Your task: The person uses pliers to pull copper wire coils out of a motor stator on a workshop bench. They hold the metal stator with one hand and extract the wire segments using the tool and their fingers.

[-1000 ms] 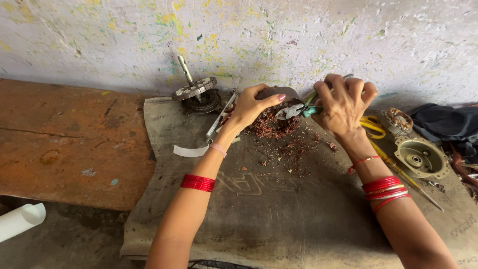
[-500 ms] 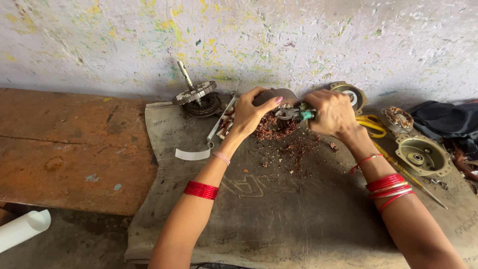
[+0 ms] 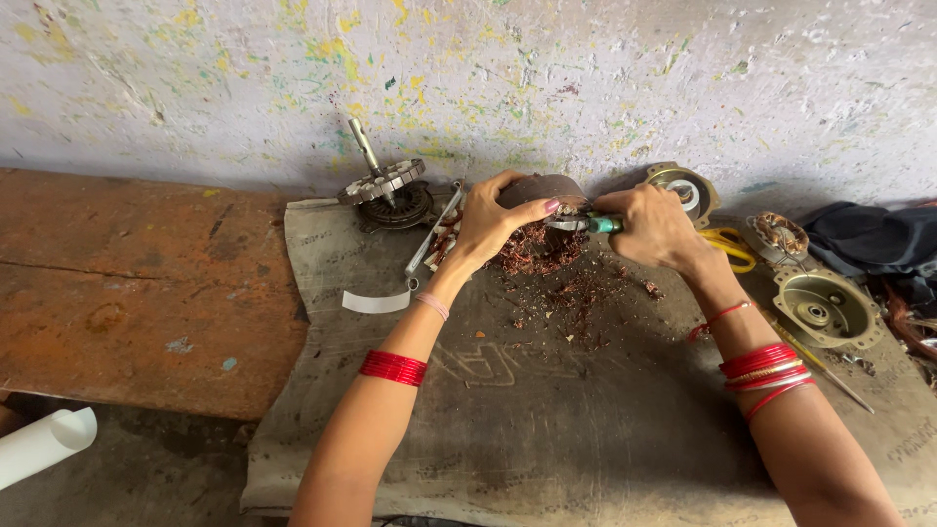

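Gripping the motor stator (image 3: 535, 191), the left hand (image 3: 493, 222) stays while the right hand (image 3: 654, 226) has lowered its green-handled tool (image 3: 597, 224).

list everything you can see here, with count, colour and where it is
motor stator: 1, dark brown, top centre of the sack, under the left hand
green-handled tool: 1, green and metal, in the right hand, tip at the stator
copper wire scraps: many, reddish, below the stator
rotor with shaft: 1, grey, left of the stator by the wall
round motor cover: 1, grey-green, right side
yellow scissors: 1, right of the right hand
burlap sack: 1, brown, on the floor
rusty board: 1, orange-brown, left
white roll: 1, bottom left
dark cloth: 1, far right
left hand: 1, on the stator
right hand: 1, gripping the tool
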